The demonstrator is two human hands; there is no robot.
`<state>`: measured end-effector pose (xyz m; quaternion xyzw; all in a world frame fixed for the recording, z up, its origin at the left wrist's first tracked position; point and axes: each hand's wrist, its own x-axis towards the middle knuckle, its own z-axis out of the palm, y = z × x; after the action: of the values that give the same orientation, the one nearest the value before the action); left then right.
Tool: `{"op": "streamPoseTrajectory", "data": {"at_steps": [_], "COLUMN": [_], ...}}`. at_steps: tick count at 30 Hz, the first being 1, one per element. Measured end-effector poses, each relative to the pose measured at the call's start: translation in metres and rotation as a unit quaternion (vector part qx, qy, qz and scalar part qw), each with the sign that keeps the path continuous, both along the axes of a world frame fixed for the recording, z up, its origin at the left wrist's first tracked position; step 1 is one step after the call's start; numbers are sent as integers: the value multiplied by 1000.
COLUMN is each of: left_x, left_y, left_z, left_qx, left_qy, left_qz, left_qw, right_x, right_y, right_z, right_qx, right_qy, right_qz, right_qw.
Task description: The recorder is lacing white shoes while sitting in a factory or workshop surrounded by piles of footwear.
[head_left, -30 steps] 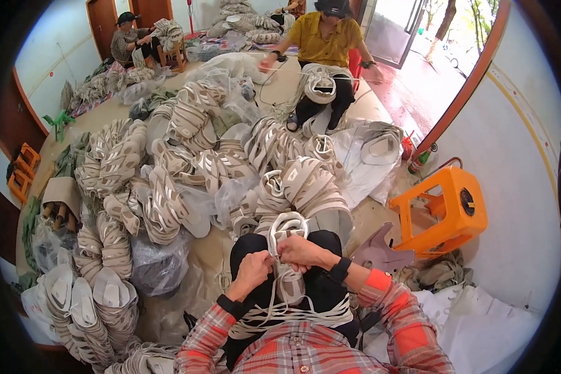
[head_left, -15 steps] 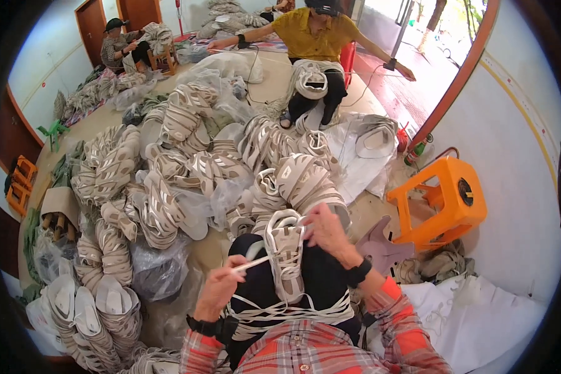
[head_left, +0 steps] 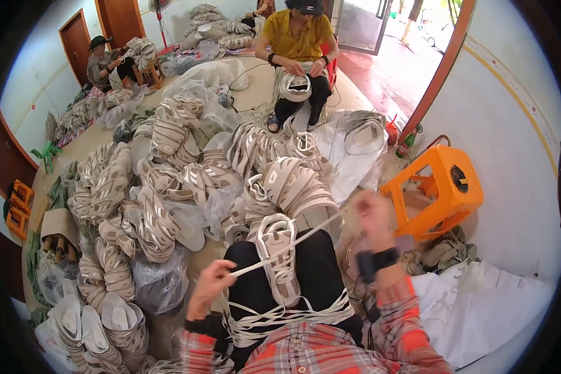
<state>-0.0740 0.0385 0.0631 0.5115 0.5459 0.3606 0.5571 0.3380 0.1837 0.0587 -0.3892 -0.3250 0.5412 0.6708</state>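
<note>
While the white lace (head_left: 287, 249) is drawn taut, the left hand (head_left: 209, 290) is closed on its near end and the right hand (head_left: 373, 213), blurred, seems to grip the far end. The shoe upper (head_left: 279, 262) lies on the lap; pulling both ends evenly should seat it. Bundled uppers (head_left: 168, 199) cover the floor beyond, beside an orange stool (head_left: 442, 187).

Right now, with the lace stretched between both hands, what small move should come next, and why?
Probably bring the right hand back toward the shoe upper on the lap: the white lace runs taut across it from the left hand.
</note>
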Motion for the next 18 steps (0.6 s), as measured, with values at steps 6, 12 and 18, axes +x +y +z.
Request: {"op": "streamPoseTrajectory", "data": {"at_steps": [6, 12, 18], "left_x": [75, 115, 144], "left_y": [48, 54, 59], "left_z": [-23, -12, -4], "left_qx": [114, 240, 201], "left_qy": [-36, 162, 322], "left_qz": [-11, -50, -51], "left_qw": [993, 956, 924], "right_x": [213, 35, -98], "right_y": [-26, -69, -66], "right_z": [74, -7, -27], "right_qx": [147, -28, 212], "right_qy": [-39, -469, -672], "right_qz": [-429, 18, 51], "right_qw": [890, 882, 708]}}
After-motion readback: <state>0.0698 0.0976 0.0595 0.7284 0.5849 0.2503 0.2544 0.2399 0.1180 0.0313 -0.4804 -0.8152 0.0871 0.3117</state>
